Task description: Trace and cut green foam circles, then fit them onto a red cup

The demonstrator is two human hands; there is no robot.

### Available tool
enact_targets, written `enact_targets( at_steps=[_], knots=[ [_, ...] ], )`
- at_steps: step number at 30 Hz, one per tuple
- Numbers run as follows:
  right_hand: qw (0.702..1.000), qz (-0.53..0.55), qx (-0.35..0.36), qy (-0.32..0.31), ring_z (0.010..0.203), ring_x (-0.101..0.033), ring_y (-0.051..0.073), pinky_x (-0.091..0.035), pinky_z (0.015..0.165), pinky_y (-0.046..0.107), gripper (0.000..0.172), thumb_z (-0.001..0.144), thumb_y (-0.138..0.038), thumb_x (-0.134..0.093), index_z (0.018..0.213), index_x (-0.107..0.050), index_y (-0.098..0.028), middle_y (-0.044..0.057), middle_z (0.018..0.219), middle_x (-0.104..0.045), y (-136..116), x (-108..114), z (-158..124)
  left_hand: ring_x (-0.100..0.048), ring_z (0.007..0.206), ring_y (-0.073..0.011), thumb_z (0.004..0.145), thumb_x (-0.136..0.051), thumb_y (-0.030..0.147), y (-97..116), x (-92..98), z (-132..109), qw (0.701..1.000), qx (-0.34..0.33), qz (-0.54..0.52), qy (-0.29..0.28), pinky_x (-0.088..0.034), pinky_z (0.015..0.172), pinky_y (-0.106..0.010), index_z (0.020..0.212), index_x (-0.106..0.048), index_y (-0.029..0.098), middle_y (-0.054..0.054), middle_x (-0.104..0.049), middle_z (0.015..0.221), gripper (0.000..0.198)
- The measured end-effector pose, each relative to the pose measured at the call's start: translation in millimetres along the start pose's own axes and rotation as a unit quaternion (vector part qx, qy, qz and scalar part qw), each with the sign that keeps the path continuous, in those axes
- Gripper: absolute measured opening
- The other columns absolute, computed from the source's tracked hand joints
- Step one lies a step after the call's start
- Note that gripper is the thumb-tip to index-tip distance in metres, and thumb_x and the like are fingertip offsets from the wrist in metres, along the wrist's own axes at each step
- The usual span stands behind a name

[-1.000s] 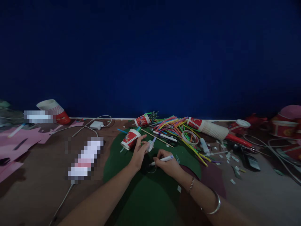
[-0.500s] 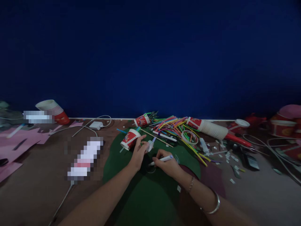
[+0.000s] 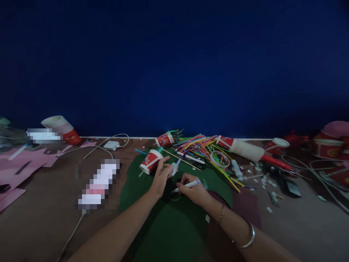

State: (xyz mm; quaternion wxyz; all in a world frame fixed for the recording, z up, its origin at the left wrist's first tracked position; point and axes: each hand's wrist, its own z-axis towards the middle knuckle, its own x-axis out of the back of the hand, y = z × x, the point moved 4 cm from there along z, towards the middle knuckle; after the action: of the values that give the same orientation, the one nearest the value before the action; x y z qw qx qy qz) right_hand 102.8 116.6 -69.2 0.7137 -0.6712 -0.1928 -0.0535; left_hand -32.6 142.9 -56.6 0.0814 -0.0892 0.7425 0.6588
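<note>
Right hand (image 3: pixel 195 191): closed around a marker (image 3: pixel 188 184), fingers low on the barrel, tip angled down toward the left.
Marker: white, with a purple far end, held just above the green sheet (image 3: pixel 169 225) in the middle of the desk (image 3: pixel 46 211).
Left hand (image 3: pixel 159 178): resting on the sheet just beside the marker tip, fingers curled at a small pale piece (image 3: pixel 174 168). Whether it grips the piece cannot be told.
Handling: the marker looks light and stiff, with a smooth barrel likely to roll if set down. A pinch low on the barrel, near the tip, seems the steadiest hold.
Sheet: thin and soft by the look of it, so apt to shift unless pressed flat.
Around: a red cup (image 3: pixel 151 161) on its side just beyond the left hand; coloured straws (image 3: pixel 201 145) heaped farther back; a toppled cup stack (image 3: pixel 245 148) to the right.
Change: almost none over the last second. Both hands and the marker keep their places, and the cups and straws lie unmoved.
</note>
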Motion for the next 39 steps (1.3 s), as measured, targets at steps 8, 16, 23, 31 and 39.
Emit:
enact_targets(
  at_steps=[8, 16, 23, 31, 39],
  knots=[
    [1.0, 0.001, 0.002, -0.003, 0.047, -0.055, 0.011, -0.036, 0.044, 0.018, 0.015, 0.072, -0.027, -0.058, 0.062, -0.05, -0.019, -0.004, 0.05, -0.059, 2.4, -1.1, 0.5, -0.057, 0.077, -0.0144, 0.072, -0.058, 0.033, -1.3, 0.6, 0.7, 1.0, -0.006, 0.01, -0.01, -0.043, 0.064, -0.023, 0.112, -0.049, 0.027, 0.002, -0.051, 0.082, 0.041],
    [1.0, 0.007, 0.003, -0.008, 0.046, -0.054, 0.011, -0.037, 0.044, 0.018, 0.015, 0.072, -0.027, -0.059, 0.062, -0.051, -0.019, -0.004, 0.05, -0.06, -0.7, -0.5, -0.1, -0.058, 0.078, -0.0156, 0.07, -0.059, 0.034, -1.2, 0.9, 1.3, 1.0, -0.006, 0.004, -0.007, -0.045, 0.067, -0.025, 0.111, -0.05, 0.026, 0.002, -0.052, 0.082, 0.042],
    [1.0, 0.007, 0.007, -0.008, 0.047, -0.055, 0.011, -0.036, 0.044, 0.019, 0.015, 0.072, -0.027, -0.06, 0.062, -0.051, -0.019, -0.004, 0.051, -0.06, 1.7, -2.6, -0.1, -0.059, 0.073, -0.015, 0.069, -0.061, 0.036, 0.9, -0.7, -0.3, 1.0, 0.005, -0.001, -0.002, -0.045, 0.067, -0.026, 0.111, -0.05, 0.026, 0.003, -0.052, 0.078, 0.045],
    [0.988, 0.132, -0.004, 0.085, 0.043, -0.052, 0.011, -0.037, 0.044, 0.02, 0.025, 0.075, -0.032, -0.055, 0.056, -0.043, -0.02, -0.005, 0.045, -0.054, -4.0, 17.9, 4.5, -0.057, 0.073, -0.0146, 0.069, -0.061, 0.035, -0.3, 0.6, 0.9, 1.0, 0.0, -0.013, -0.006, -0.045, 0.069, -0.027, 0.11, -0.051, 0.027, 0.003, -0.051, 0.078, 0.043],
    [0.997, 0.053, 0.008, 0.048, 0.045, -0.055, 0.012, -0.038, 0.046, 0.021, 0.023, 0.072, -0.029, -0.058, 0.056, -0.044, -0.02, -0.004, 0.045, -0.055, 2.0, 18.9, 12.7, -0.057, 0.076, -0.0142, 0.071, -0.059, 0.037, -1.6, 1.4, -0.1, 1.0, 0.011, 0.004, -0.007, -0.044, 0.07, -0.026, 0.11, -0.05, 0.029, 0.003, -0.052, 0.083, 0.041]
  ],
)
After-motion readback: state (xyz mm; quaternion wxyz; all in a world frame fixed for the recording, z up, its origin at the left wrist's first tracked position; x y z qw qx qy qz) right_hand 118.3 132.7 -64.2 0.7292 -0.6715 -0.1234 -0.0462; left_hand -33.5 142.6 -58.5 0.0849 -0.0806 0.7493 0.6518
